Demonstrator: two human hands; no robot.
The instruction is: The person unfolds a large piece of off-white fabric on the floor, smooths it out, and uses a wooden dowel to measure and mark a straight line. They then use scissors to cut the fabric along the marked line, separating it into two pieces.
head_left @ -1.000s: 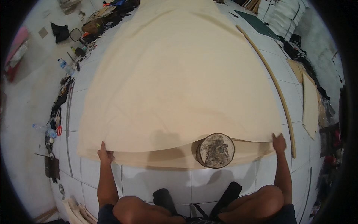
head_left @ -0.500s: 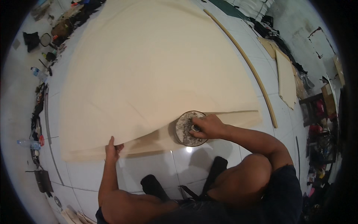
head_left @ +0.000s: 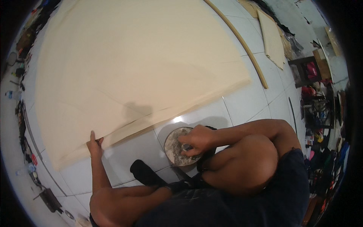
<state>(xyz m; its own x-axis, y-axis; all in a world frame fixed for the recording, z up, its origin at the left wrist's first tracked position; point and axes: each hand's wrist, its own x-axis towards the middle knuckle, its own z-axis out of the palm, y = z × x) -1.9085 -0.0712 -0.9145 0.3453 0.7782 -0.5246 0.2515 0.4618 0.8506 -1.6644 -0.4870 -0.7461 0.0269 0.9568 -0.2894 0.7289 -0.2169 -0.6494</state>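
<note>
Beige sheet (head_left: 143,64) edge pinched by left hand (head_left: 94,143) | right hand (head_left: 198,140) gripping grey round disc (head_left: 174,145)

Matt beige cloth sheet (head_left: 136,68); glossy white tiled floor (head_left: 245,102); rough, crusted grey disc (head_left: 177,147)

Large cream fabric sheet (head_left: 136,64): spread flat on white tiled floor, fills most of your view, faint crease lines across it. Near edge doubled into layers, lifted slightly at its lower left corner, where your left hand (head_left: 94,144) pinches it. Round grey disc (head_left: 180,146): mottled, dusty face, lies flat on tile just off sheet's near edge, under your right hand (head_left: 198,140).
</note>
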